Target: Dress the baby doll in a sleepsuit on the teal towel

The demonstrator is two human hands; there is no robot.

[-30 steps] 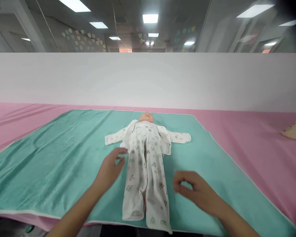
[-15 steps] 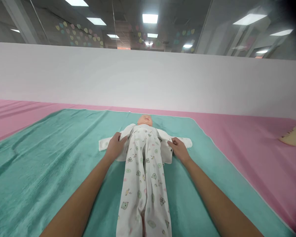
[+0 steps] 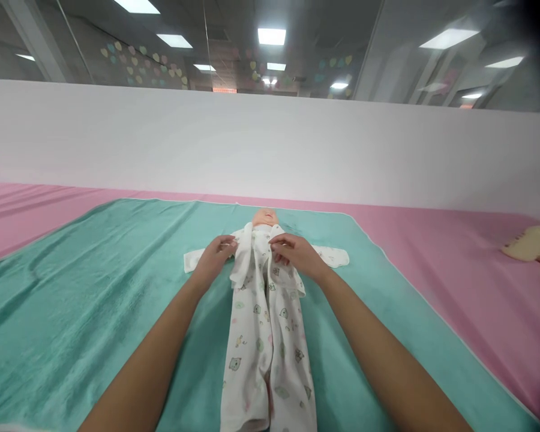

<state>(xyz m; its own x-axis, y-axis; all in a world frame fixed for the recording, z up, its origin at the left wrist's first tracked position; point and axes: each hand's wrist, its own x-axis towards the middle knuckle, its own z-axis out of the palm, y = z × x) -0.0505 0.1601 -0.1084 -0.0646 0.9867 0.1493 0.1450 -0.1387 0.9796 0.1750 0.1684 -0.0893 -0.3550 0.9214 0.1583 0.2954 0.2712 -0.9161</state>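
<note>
A baby doll (image 3: 265, 216) lies on its back on a teal towel (image 3: 117, 300), its head at the far end. White printed baby pants (image 3: 270, 348) cover its legs and reach up over its belly. The front panels of a white baby shirt (image 3: 242, 264) lie folded inward over the top of the pants, and its sleeves stretch out to both sides. At the left panel, my left hand (image 3: 216, 258) has its fingers curled on the cloth edge. My right hand (image 3: 297, 253) pinches the right panel over the chest; its fingertips partly hide the cloth.
Pink padding (image 3: 454, 270) extends under and around the towel. Behind it stands a low white wall (image 3: 270, 144) with glass above. A beige piece shaped like a doll's foot (image 3: 528, 243) shows at the right edge. The towel has wrinkles on the left.
Both hands have moved inward from the doll's sides, bringing the shirt's front panels over the chest and the top of the pants. The right hand has come further across.
</note>
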